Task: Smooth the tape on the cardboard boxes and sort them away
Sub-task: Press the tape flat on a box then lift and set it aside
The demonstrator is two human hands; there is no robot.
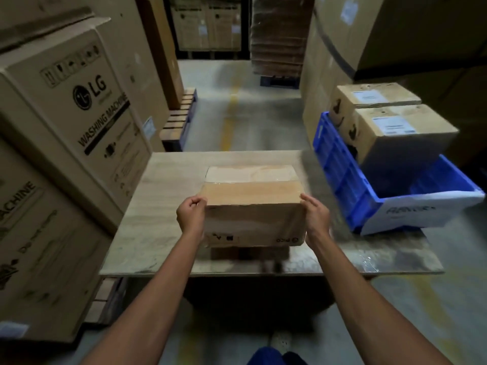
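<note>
Cardboard box (253, 206) was held at both ends, left hand (191, 216) curled round one corner, right hand (315, 217) gripping, fingertips partly hidden.

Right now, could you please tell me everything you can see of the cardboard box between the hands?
The cardboard box is plain brown, rectangular and closed, with glossy clear tape across its top. Small black print on its near face reads upside down. The left hand grips its left end and the right hand its right end. It seems lifted slightly above the wooden tabletop, a shadow beneath.
</note>
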